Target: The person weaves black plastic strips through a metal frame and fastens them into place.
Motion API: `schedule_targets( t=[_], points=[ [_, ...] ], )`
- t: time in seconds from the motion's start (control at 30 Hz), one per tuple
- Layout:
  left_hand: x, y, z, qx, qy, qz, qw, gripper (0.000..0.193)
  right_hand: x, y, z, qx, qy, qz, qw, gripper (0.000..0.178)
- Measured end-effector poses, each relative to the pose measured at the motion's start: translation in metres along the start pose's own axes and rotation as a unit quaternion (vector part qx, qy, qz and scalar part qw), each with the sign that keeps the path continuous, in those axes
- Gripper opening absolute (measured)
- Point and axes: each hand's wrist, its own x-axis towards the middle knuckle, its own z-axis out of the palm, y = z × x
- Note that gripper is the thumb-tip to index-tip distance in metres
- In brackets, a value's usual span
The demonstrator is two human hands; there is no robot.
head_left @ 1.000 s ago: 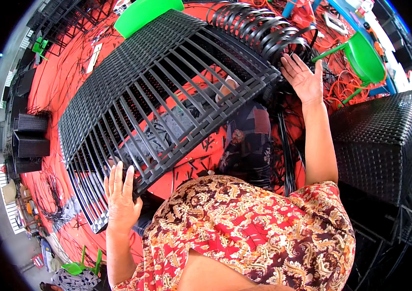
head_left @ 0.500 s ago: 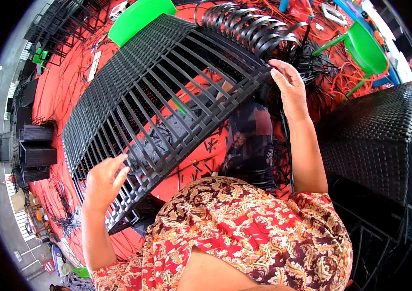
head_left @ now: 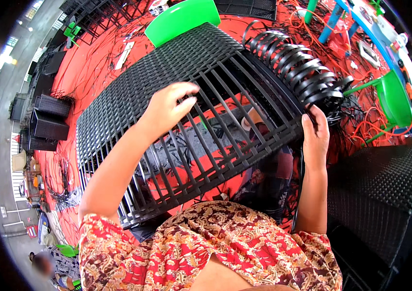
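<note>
While the black woven frame (head_left: 177, 68) slants before us, our left hand (head_left: 167, 107) curves over its middle, thumb apart from fingers; our right hand (head_left: 316, 140) is at its right corner (head_left: 294, 132), pinching or not, we cannot tell.

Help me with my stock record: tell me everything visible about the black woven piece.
The black woven piece looks plastic: tightly woven on the far side, then spaced parallel strips with gaps, and a woven near edge. It slants across the view above red floor. The right hand is at its right corner; whether the left hand, over it, touches is unclear.
</note>
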Motion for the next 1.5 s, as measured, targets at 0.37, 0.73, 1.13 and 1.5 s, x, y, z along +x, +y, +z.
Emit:
schedule_targets(
  t=[0.37, 0.73, 1.13, 1.5],
  points=[
    [0.163, -0.019, 0.044, -0.173, -0.028, -0.006, 0.984, 0.035, -0.028, -0.016, -0.003, 0.027, 0.037, 0.023, 0.999, 0.030],
    [0.148, -0.030, 0.059, -0.501, 0.040, -0.003, 0.864, 0.017, -0.039, -0.033, -0.004, 0.071, 0.049, 0.031, 0.996, 0.029],
    [0.145, -0.009, 0.063, -0.652, 0.181, -0.071, 0.733, 0.031, -0.043, -0.033, -0.011, 0.120, 0.087, 0.036, 0.988, 0.031],
    [0.142, -0.006, 0.056, -0.675, 0.176, -0.068, 0.713, 0.035, -0.041, -0.043, -0.013, 0.149, 0.091, 0.059, 0.983, 0.035]
  ],
)
